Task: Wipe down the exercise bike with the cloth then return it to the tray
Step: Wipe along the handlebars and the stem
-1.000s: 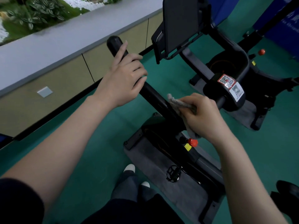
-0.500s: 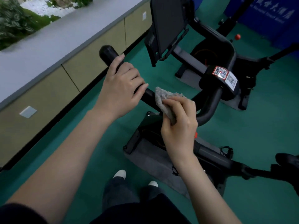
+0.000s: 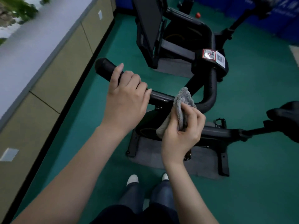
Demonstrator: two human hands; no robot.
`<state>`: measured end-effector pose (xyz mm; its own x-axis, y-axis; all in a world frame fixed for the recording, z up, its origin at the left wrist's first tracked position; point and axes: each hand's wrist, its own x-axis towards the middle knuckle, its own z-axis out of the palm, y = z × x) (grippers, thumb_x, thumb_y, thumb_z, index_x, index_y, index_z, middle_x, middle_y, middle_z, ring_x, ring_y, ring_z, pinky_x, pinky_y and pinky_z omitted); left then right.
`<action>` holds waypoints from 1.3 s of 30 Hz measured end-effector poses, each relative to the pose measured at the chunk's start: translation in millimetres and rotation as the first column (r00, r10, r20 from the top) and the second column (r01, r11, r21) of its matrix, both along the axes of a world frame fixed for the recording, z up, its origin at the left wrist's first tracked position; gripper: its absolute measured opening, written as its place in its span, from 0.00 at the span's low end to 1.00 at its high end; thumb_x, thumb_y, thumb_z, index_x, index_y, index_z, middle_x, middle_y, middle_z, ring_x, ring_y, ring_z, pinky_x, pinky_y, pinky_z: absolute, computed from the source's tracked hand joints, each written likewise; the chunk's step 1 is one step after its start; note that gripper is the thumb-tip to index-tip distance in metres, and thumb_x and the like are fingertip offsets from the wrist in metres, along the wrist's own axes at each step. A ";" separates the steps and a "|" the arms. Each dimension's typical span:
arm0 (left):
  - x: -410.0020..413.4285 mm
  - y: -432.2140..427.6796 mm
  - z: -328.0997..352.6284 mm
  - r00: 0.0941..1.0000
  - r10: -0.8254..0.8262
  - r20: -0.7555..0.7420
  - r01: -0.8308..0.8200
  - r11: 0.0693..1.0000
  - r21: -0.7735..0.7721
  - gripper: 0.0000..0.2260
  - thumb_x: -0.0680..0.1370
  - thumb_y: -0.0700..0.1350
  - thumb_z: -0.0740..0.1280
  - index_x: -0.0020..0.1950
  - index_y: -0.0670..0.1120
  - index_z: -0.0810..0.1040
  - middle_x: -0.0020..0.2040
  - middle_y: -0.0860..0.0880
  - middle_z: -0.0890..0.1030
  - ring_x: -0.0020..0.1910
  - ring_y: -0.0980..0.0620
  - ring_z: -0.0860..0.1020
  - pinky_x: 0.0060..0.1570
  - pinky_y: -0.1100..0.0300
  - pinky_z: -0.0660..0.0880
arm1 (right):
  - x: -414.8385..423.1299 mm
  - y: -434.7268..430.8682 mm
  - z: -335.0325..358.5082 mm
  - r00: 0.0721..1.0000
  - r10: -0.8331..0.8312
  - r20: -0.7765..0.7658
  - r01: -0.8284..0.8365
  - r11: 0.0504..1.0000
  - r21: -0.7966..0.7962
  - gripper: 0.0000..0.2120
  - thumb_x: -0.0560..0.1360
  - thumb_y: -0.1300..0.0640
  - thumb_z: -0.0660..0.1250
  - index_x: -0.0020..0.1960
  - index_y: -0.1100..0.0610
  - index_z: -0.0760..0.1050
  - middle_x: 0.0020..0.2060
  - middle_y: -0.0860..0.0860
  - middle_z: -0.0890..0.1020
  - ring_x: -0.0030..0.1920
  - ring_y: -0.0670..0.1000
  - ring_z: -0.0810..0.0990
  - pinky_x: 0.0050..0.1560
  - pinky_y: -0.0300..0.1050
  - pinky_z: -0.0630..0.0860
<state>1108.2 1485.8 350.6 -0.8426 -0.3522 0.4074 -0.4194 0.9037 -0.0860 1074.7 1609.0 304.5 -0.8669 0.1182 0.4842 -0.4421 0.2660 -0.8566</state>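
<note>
- Head view: green floor (image 3: 250,183), with beige cabinet fronts (image 3: 53,73) running down the left under a grey ledge (image 3: 40,29). Blue panels (image 3: 283,18) top right. The far end is blurred.
- The black exercise bike (image 3: 215,131) stands on a grey mat (image 3: 208,160) right in front of me. Its handlebar (image 3: 161,97) runs from a capped end on the left across centre, then bends up to a stem carrying QR stickers (image 3: 213,57).
- The saddle (image 3: 284,113) sits at the right edge, on a post coming off the frame.
- A dark flat panel (image 3: 147,25) stands tilted beyond the handlebar. There's a red knob (image 3: 198,15) behind it, and I can't tell what it belongs to.
- Left hand (image 3: 126,97): fingers curled together over the left stretch of the handlebar, gripping it, back of the hand up.
- Right hand (image 3: 182,135): fingers and thumb curled round the cloth (image 3: 182,102), clamped on its bunched lower part.
- The cloth is grey, fuzzy and bunched. Its upper end lies against the handlebar just before the bend, near the left hand's fingertips but apart from them.
- Bottom centre: white shoe tips (image 3: 132,179) and jeans legs, on the floor just short of the mat.
</note>
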 end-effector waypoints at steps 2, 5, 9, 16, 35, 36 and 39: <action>2.3 -2.9 1.4 0.999 -0.028 0.026 0.028 1.000 0.000 0.18 0.81 0.50 0.53 0.50 0.44 0.81 0.47 0.47 0.80 0.55 0.44 0.74 0.71 0.52 0.50 | 1.2 -5.3 -1.6 0.998 -0.059 0.016 0.060 0.996 -0.061 0.07 0.73 0.67 0.70 0.51 0.64 0.80 0.47 0.55 0.75 0.49 0.50 0.77 0.52 0.41 0.75; 4.7 -9.9 5.2 0.996 -0.081 0.036 0.081 0.997 -0.011 0.18 0.81 0.50 0.53 0.51 0.44 0.81 0.48 0.47 0.81 0.54 0.44 0.75 0.67 0.53 0.53 | 5.2 -19.6 -2.3 0.991 -0.123 0.044 0.128 0.984 -0.128 0.06 0.74 0.68 0.69 0.51 0.64 0.79 0.47 0.55 0.75 0.49 0.52 0.77 0.51 0.46 0.77; 6.4 -17.2 10.5 0.989 -0.141 0.055 0.142 0.989 -0.027 0.18 0.82 0.48 0.52 0.51 0.45 0.81 0.47 0.49 0.82 0.52 0.44 0.75 0.63 0.53 0.56 | 21.4 -51.5 -4.1 0.992 -0.120 0.024 0.122 0.984 -0.133 0.08 0.72 0.72 0.69 0.51 0.67 0.79 0.47 0.58 0.75 0.49 0.49 0.76 0.54 0.38 0.74; 7.6 -21.4 10.5 0.981 -0.190 0.038 0.191 0.981 -0.026 0.15 0.81 0.46 0.54 0.51 0.44 0.80 0.48 0.48 0.82 0.53 0.44 0.76 0.61 0.53 0.55 | 24.5 -56.8 -7.5 0.993 -0.112 -0.049 0.107 0.990 -0.088 0.10 0.70 0.75 0.67 0.49 0.68 0.79 0.46 0.60 0.75 0.49 0.51 0.75 0.55 0.39 0.74; 7.1 -22.0 4.5 0.984 -0.179 0.024 0.180 0.982 -0.048 0.15 0.82 0.45 0.53 0.51 0.45 0.80 0.48 0.48 0.81 0.53 0.44 0.75 0.63 0.53 0.55 | 49.9 -27.2 -25.4 0.740 0.203 0.641 0.127 0.894 -0.430 0.05 0.77 0.64 0.66 0.50 0.57 0.77 0.46 0.54 0.83 0.49 0.52 0.81 0.54 0.52 0.78; 6.9 -21.6 4.0 0.984 -0.179 0.018 0.180 0.982 -0.051 0.15 0.82 0.45 0.53 0.51 0.45 0.80 0.48 0.48 0.81 0.52 0.44 0.75 0.63 0.54 0.55 | 44.5 -28.9 -23.9 0.687 0.249 0.682 0.164 0.862 -0.480 0.04 0.77 0.65 0.65 0.51 0.59 0.77 0.46 0.55 0.82 0.49 0.54 0.81 0.56 0.55 0.78; 7.0 -22.4 2.9 0.984 -0.176 0.014 0.176 0.982 -0.069 0.15 0.82 0.45 0.53 0.51 0.45 0.80 0.48 0.48 0.81 0.52 0.44 0.75 0.63 0.54 0.54 | 28.4 -45.6 -13.3 0.595 0.413 0.689 0.190 0.761 -0.620 0.05 0.78 0.67 0.63 0.54 0.66 0.74 0.45 0.59 0.80 0.46 0.56 0.79 0.56 0.57 0.76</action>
<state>1115.3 1463.4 353.6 -0.8920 -0.1690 0.4192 -0.2534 0.9550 -0.1540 1103.0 1563.3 291.2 -0.8718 -0.0261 -0.4892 0.4559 -0.4085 -0.7907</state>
